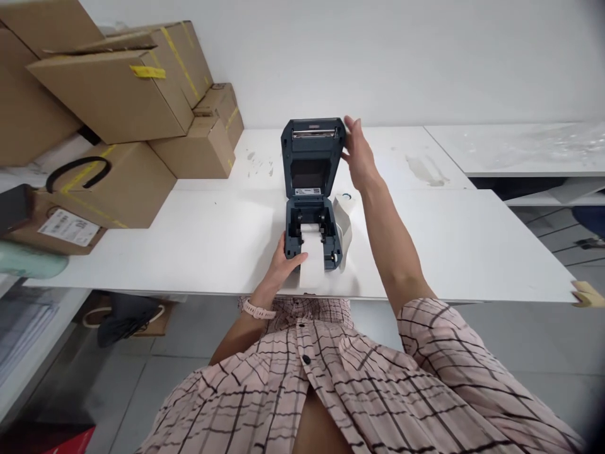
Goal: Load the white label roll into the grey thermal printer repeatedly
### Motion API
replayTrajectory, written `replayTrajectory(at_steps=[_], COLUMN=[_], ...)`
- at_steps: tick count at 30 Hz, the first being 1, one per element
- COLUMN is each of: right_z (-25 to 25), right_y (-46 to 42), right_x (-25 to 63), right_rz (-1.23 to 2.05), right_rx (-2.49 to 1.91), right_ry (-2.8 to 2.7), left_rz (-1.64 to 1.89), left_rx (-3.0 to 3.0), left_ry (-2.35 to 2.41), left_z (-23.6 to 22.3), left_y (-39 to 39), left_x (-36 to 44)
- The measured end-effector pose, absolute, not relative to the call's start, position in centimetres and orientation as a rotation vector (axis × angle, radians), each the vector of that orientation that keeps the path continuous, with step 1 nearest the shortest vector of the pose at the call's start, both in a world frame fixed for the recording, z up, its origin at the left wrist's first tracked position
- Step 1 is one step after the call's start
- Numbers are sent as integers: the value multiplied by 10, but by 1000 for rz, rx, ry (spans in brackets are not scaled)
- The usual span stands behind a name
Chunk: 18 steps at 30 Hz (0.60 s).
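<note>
A dark blue-grey label printer (291, 247) stands on the white table with its lid (308, 151) raised. Inside the base sits a roll of white label paper (312, 268), its end hanging out over the front. My left hand (282, 261) grips the front left corner of the base, thumb resting by the paper's left edge. At the lid's upper right edge is my right hand (358, 151), its fingers curled around the rim and partly hidden behind it. A loose strip of white backing paper (345, 230) lies along the printer's right side.
Cardboard boxes (127, 94) are piled on the table's left, one with a black strap (78, 162). A green bottle-like object (33, 260) lies at the far left. White wall rises behind the table (227, 246). Clear plastic wrap (534, 142) lies on the right-hand surface.
</note>
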State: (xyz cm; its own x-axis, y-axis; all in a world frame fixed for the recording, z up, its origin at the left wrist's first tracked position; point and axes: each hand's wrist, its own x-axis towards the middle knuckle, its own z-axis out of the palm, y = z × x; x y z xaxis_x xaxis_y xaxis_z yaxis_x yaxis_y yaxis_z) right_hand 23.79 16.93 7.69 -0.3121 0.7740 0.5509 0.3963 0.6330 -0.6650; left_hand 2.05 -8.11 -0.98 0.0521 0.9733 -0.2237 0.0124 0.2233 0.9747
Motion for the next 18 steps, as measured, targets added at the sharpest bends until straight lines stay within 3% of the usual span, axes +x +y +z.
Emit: replayTrajectory(at_steps=[3, 12, 18], right_z=[81, 49, 12], right_y=[177, -31, -68], right_x=[229, 233, 228], right_rz=[668, 523, 416], right_rx=[-876, -1093, -1183], right_ry=[-1865, -1898, -2050], left_rz=[1026, 1056, 1129], left_rx=[1070, 1082, 1056], left_ry=[1263, 1198, 1321], left_z=[-14, -23, -10], left_y=[-93, -104, -92], left_x=[23, 15, 21])
